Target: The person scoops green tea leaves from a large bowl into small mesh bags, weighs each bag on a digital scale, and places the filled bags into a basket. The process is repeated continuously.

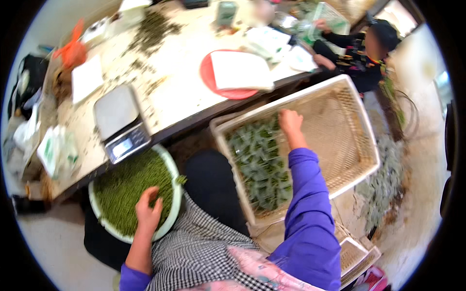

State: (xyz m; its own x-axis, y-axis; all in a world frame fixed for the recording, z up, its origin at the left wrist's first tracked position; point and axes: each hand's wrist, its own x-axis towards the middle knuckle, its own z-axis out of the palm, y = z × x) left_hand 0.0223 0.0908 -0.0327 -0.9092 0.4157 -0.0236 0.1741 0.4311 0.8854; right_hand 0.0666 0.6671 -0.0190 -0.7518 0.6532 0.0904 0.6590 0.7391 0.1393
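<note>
My left hand is over a pale green basin on my lap, its thumb and fingers apart and nothing visible between them. The basin is heaped with small, thin green plant pieces. My right hand reaches into a large cream plastic crate, its fingers curled closed beside the far end of the packed rows. Whatever those fingers hold is hidden. Clear packets of greens fill the crate's left part in rows.
A digital scale sits at the table's near edge. Farther back are a red round tray under a white slab, and scattered dark green bits. Another person works at the far right. Packets lie piled right of the crate.
</note>
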